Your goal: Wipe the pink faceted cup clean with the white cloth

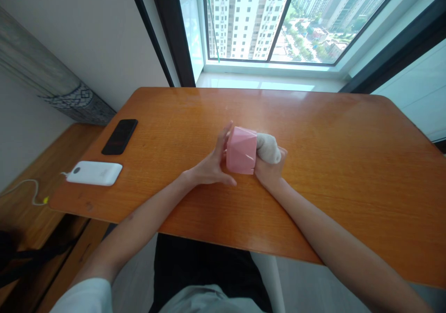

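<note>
A pink faceted holder, shaped like a small box or cup [241, 150], is held above the middle of the wooden table. Against its right side is a bunched white cloth [268, 148]. My right hand [270, 170] is closed around the cloth, its fingers mostly hidden behind the cloth and the pink holder. On the holder's other side, my left hand [213, 164] has its thumb and fingers spread wide. Its thumb stands off below the holder, while some fingertips are close to or behind the left face; whether they touch it I cannot tell.
A black phone [120, 137] lies on the left of the wooden table [348, 173]. Nearer me is a white device [94, 173] with a cable [35, 192] running off the left edge. A window [272, 20] stands beyond the far edge, a curtain [76, 94] at left.
</note>
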A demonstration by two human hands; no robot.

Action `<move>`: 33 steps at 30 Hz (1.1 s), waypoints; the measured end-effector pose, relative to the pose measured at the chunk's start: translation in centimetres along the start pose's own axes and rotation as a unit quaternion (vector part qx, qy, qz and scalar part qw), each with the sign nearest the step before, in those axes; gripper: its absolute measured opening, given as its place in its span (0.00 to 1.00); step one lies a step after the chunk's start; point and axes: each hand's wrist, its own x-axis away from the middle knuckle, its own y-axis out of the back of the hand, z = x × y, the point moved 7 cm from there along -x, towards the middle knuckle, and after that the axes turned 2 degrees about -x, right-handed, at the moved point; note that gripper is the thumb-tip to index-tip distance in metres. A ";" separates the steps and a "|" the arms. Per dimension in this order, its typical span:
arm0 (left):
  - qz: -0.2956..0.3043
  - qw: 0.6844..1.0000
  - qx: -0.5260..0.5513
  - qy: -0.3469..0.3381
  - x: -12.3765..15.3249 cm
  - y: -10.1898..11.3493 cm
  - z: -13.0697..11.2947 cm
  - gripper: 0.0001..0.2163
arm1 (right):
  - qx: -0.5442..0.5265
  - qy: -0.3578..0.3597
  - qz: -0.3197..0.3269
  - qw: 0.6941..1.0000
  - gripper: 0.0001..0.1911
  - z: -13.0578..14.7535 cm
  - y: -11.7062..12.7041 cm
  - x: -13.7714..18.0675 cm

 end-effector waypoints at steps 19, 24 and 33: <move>-0.005 0.813 -0.518 -0.266 0.2 0.0 -4.9 0.44 | -0.149 -0.208 0.177 0.950 0.12 -0.6 -3.5 0.4; -0.028 0.833 -0.476 -0.281 0.6 0.1 -4.5 0.37 | -0.106 -0.173 0.175 0.963 0.13 -0.9 -3.2 0.5; -0.044 0.958 -0.238 -0.155 0.0 0.8 -4.1 0.53 | -0.097 -0.148 0.149 0.973 0.13 -1.0 -2.7 1.3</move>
